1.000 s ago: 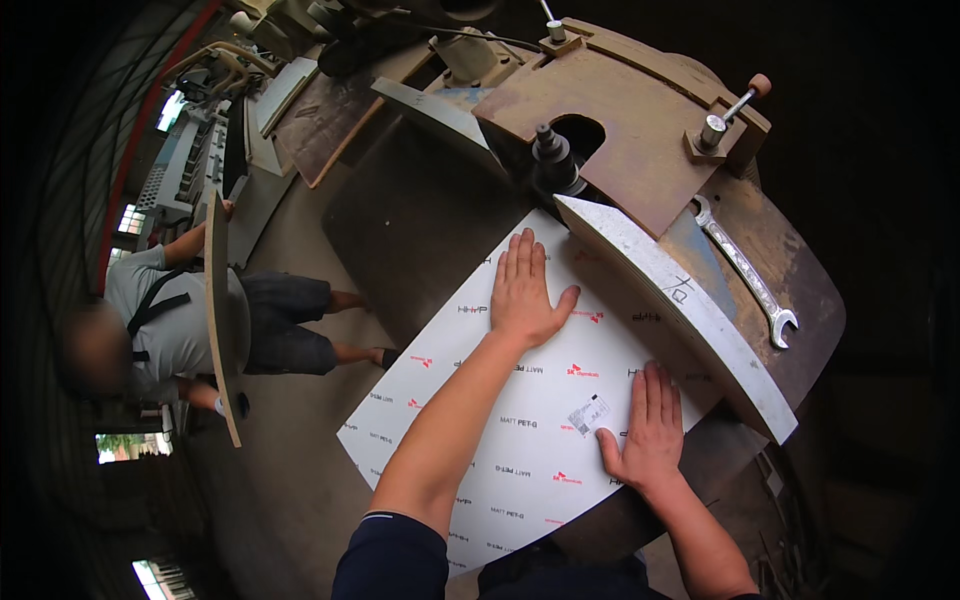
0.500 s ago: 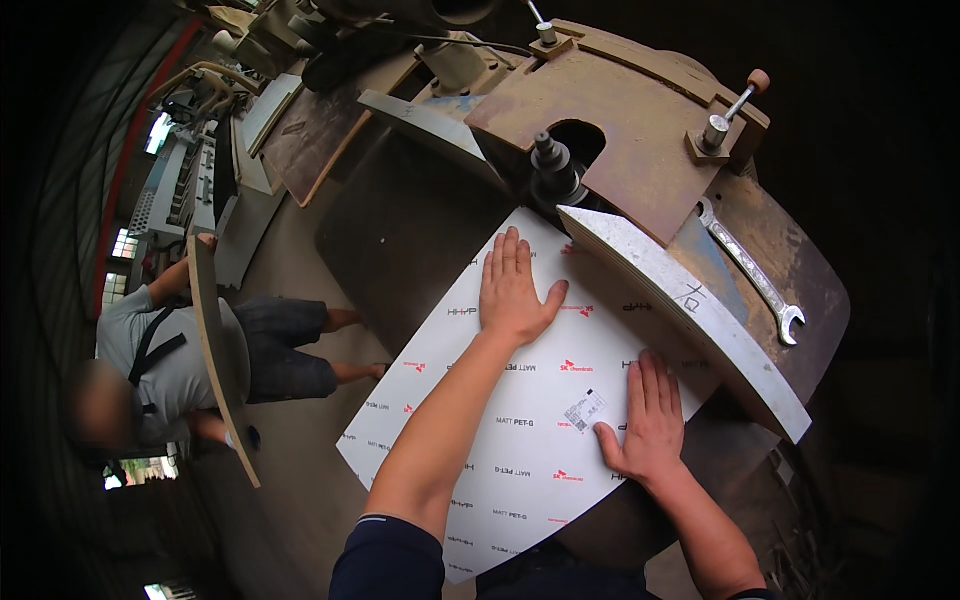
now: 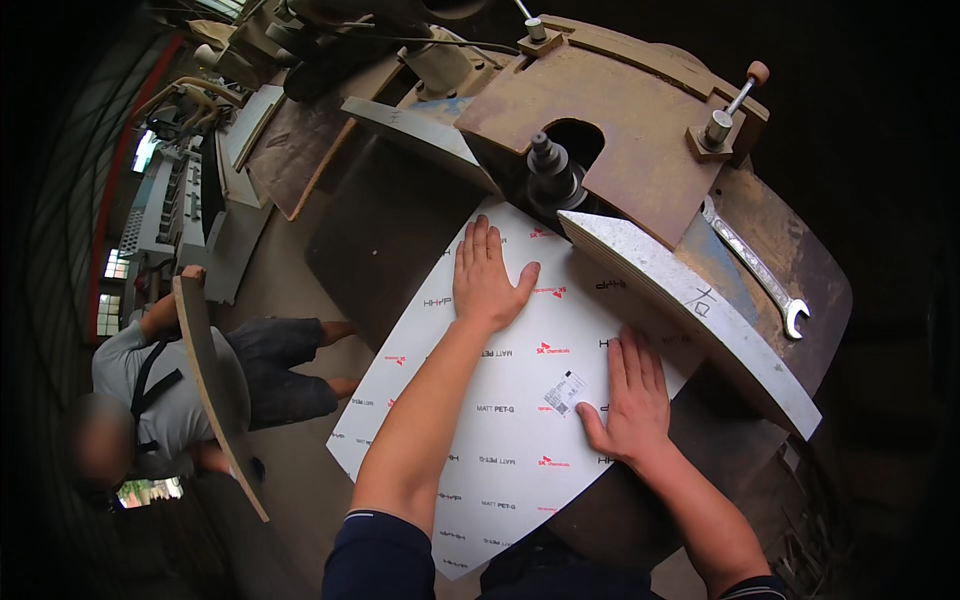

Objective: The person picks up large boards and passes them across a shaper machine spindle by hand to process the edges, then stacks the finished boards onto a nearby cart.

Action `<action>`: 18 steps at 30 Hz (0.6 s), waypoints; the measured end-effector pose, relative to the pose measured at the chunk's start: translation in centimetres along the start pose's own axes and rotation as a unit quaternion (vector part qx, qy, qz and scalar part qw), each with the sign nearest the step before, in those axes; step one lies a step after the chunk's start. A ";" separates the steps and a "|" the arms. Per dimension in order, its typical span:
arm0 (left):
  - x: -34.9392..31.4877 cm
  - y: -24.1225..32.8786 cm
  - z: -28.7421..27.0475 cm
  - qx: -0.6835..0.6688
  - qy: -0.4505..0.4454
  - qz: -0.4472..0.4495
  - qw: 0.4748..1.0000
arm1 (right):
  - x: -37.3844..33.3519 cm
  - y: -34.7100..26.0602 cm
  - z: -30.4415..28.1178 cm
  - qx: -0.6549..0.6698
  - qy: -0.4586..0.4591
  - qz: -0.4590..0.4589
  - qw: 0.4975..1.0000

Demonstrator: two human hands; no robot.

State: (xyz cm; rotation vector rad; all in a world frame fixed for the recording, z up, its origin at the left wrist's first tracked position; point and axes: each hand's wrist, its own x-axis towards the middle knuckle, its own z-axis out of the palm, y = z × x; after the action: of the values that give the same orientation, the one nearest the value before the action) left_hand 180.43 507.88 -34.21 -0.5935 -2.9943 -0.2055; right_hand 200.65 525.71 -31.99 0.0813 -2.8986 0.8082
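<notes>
On the floor (image 3: 290, 275) at left a co-worker (image 3: 280, 370) carries a board (image 3: 220, 385). The dark, dusty machine table (image 3: 375, 225) bears a white panel (image 3: 500, 440), set alongside the pale fence (image 3: 680, 295), its left corner overhanging the table's edge. The left hand (image 3: 490, 275) and right hand (image 3: 637, 405) lie flat on it, fingers extended, gripping nothing. Even downward pressure, the edge snug to the fence and fingertips clear of the spindle (image 3: 553, 170) would serve best.

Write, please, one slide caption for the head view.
Left hand and right hand rest flat on a white printed panel near a dark machine spindle.
</notes>
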 end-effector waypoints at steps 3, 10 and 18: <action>0.5 -1.0 0.4 0.001 0.010 0.007 1.000 | 0.7 -0.5 0.5 0.000 0.001 0.001 1.000; 2.1 -3.0 0.7 -0.006 0.006 0.004 1.000 | 2.7 -1.2 2.0 -0.008 0.006 -0.002 1.000; 3.8 -5.2 1.8 -0.009 0.018 0.005 1.000 | 4.6 -1.9 3.7 -0.014 0.006 0.001 1.000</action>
State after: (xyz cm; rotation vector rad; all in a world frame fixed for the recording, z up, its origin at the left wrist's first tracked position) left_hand 174.86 504.75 -36.16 -0.5982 -2.9571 -0.2390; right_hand 195.81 522.08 -33.51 0.0722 -2.8983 0.7666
